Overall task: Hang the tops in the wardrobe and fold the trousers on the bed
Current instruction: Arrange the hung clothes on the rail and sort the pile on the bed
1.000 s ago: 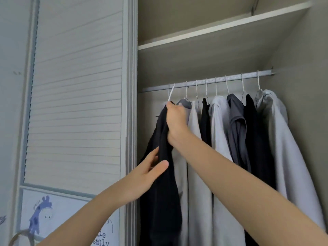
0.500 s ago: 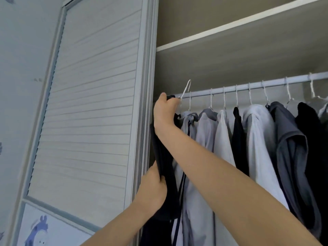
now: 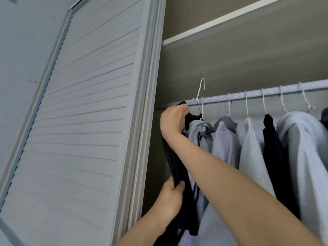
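Wardrobe door (image 3: 85, 130): pale louvred panel filling the left half of the view, its frame edge running down just left of the open compartment.
Wardrobe interior (image 3: 239, 55): beige-brown back wall under a shelf with a white front edge (image 3: 221, 16).
Rail (image 3: 257, 94): a ribbed metal bar crossing the compartment from the left wall to the right edge of the view, with white wire hooks spaced along it.
Hung tops (image 3: 252, 153): a row under the rail, from left a pale grey hoodie with dark stripes, a grey one, a white one, a black one and a large light grey one at the right edge.
Black top (image 3: 174, 164): the task's garment, at the far left end of the row, hanging down beside the striped hoodie and not yet on the rail.
White hanger (image 3: 201, 89): its hook stands tilted above the rail, apart from it, rising from the black top's collar.
Right hand (image 3: 173, 121): fingers curled round the collar of the black top just under the rail's left end.
Left hand (image 3: 170, 201): lower down, thumb and fingers pinching a fold of the black top.
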Demonstrator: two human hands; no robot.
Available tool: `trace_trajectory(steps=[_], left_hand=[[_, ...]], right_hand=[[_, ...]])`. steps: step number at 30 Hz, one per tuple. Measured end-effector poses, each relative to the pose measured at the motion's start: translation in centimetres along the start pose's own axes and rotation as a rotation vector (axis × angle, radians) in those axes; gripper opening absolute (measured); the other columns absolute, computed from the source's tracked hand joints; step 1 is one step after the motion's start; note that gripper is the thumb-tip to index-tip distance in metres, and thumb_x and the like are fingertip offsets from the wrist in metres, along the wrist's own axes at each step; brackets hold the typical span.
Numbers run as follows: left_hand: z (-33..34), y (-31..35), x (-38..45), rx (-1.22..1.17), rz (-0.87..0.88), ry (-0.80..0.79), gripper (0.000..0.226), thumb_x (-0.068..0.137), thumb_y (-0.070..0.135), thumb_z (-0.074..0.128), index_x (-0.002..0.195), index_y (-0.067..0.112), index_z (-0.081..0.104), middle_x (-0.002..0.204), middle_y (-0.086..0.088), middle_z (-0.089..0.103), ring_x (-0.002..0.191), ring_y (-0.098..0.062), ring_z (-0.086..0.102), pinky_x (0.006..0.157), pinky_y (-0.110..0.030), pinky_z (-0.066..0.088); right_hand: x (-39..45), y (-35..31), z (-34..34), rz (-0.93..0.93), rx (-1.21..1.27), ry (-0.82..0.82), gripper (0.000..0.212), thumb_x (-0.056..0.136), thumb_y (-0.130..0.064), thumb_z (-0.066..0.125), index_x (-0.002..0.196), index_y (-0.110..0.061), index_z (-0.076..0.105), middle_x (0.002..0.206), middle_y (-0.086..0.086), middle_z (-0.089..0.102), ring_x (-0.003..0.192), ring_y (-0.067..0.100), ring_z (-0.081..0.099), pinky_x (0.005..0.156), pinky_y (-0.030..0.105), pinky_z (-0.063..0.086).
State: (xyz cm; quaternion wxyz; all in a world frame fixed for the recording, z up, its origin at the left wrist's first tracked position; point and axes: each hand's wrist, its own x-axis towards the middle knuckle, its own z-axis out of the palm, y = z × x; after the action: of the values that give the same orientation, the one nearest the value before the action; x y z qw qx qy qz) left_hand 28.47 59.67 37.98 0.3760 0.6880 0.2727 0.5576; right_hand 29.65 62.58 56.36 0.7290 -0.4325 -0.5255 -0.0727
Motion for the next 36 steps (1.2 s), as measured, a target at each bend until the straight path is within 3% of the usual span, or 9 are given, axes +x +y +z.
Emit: trace_trajectory(steps=[5, 9, 19, 22, 24, 26, 30, 33, 36], left_hand=[[0.4, -0.6, 0.4, -0.127, -0.107, -0.022, 0.028, 0.105, 0.023, 0.042, 0.126, 0.029, 0.059, 0.109, 0.008, 0.073, 0.103, -0.011, 0.068, 0.096, -0.028, 0.05], [0.1, -0.9, 0.2, -0.049, -0.063, 0.12, 0.029, 0.106, 0.016, 0.035, 0.117, 0.034, 0.054, 0.108, 0.011, 0.066, 0.1, -0.006, 0.062, 0.082, -0.016, 0.047], [-0.8, -3.2, -1.6, 0.225, -0.002, 0.323, 0.03, 0.101, 0.003, 0.032, 0.102, 0.027, 0.051, 0.095, 0.003, 0.065, 0.083, -0.006, 0.063, 0.063, -0.008, 0.046], [-0.8, -4.4, -2.6, 0.263, -0.076, 0.315, 0.043, 0.1, 0.0, 0.03, 0.14, 0.013, 0.041, 0.127, -0.005, 0.06, 0.113, -0.015, 0.06, 0.096, -0.023, 0.049], [-0.8, -5.2, -3.4, 0.262, -0.158, 0.291, 0.052, 0.1, -0.002, 0.029, 0.151, 0.007, 0.028, 0.14, -0.009, 0.052, 0.124, -0.019, 0.053, 0.109, -0.032, 0.041], [-0.9, -5.5, -4.0, 0.23, -0.215, 0.297, 0.051, 0.099, -0.004, 0.028, 0.15, 0.007, 0.03, 0.134, -0.008, 0.055, 0.114, -0.016, 0.056, 0.102, -0.022, 0.041], [-0.9, -5.5, -5.1, 0.174, -0.279, 0.305, 0.049, 0.102, 0.003, 0.028, 0.15, 0.012, 0.028, 0.119, 0.0, 0.059, 0.096, -0.009, 0.059, 0.079, -0.015, 0.047], [0.1, -5.6, -6.3, 0.25, -0.253, 0.239, 0.04, 0.104, 0.008, 0.031, 0.144, 0.011, 0.034, 0.105, 0.009, 0.052, 0.078, 0.004, 0.05, 0.058, -0.005, 0.038], [0.7, -5.7, -7.7, 0.307, -0.205, 0.209, 0.029, 0.104, 0.008, 0.034, 0.131, 0.008, 0.046, 0.092, 0.011, 0.054, 0.074, 0.001, 0.051, 0.054, -0.008, 0.04]], right_hand=[[1.0, 2.3, 0.6, -0.003, -0.223, -0.084, 0.03, 0.1, -0.016, 0.034, 0.125, 0.001, 0.035, 0.134, 0.018, 0.042, 0.111, 0.04, 0.053, 0.092, 0.048, 0.038], [2.0, 3.8, -0.1, -0.004, -0.234, -0.122, 0.032, 0.098, -0.014, 0.038, 0.124, 0.005, 0.037, 0.129, 0.02, 0.046, 0.109, 0.037, 0.053, 0.078, 0.036, 0.039], [0.1, 5.0, -2.2, -0.091, -0.468, -0.299, 0.038, 0.095, -0.014, 0.039, 0.127, 0.006, 0.04, 0.127, 0.02, 0.051, 0.113, 0.034, 0.052, 0.079, 0.035, 0.04], [-2.2, 5.0, -3.5, -0.289, -0.645, -0.344, 0.047, 0.091, -0.02, 0.048, 0.13, 0.001, 0.033, 0.123, 0.016, 0.053, 0.107, 0.037, 0.055, 0.076, 0.04, 0.037], [-4.1, 5.5, -4.7, -0.443, -0.831, -0.432, 0.071, 0.088, -0.024, 0.053, 0.145, -0.006, 0.014, 0.117, 0.013, 0.054, 0.102, 0.036, 0.057, 0.092, 0.058, 0.034], [-5.4, 6.4, -5.6, -0.582, -1.015, -0.465, 0.085, 0.086, -0.022, 0.058, 0.15, -0.014, 0.003, 0.107, 0.012, 0.053, 0.095, 0.034, 0.059, 0.1, 0.071, 0.021], [-7.1, 7.5, -7.7, -0.654, -1.11, -0.559, 0.037, 0.091, -0.02, 0.046, 0.126, -0.009, 0.04, 0.069, 0.002, 0.044, 0.072, 0.029, 0.059, 0.098, 0.063, 0.031], [-9.0, 8.0, -9.1, -0.68, -1.118, -0.692, 0.029, 0.098, -0.032, 0.034, 0.117, -0.012, 0.043, 0.074, 0.004, 0.058, 0.081, 0.032, 0.063, 0.103, 0.071, 0.016], [-11.3, 8.4, -10.6, -0.779, -1.152, -0.745, 0.028, 0.099, -0.035, 0.03, 0.107, -0.014, 0.045, 0.078, 0.005, 0.064, 0.079, 0.03, 0.062, 0.106, 0.071, 0.009]])
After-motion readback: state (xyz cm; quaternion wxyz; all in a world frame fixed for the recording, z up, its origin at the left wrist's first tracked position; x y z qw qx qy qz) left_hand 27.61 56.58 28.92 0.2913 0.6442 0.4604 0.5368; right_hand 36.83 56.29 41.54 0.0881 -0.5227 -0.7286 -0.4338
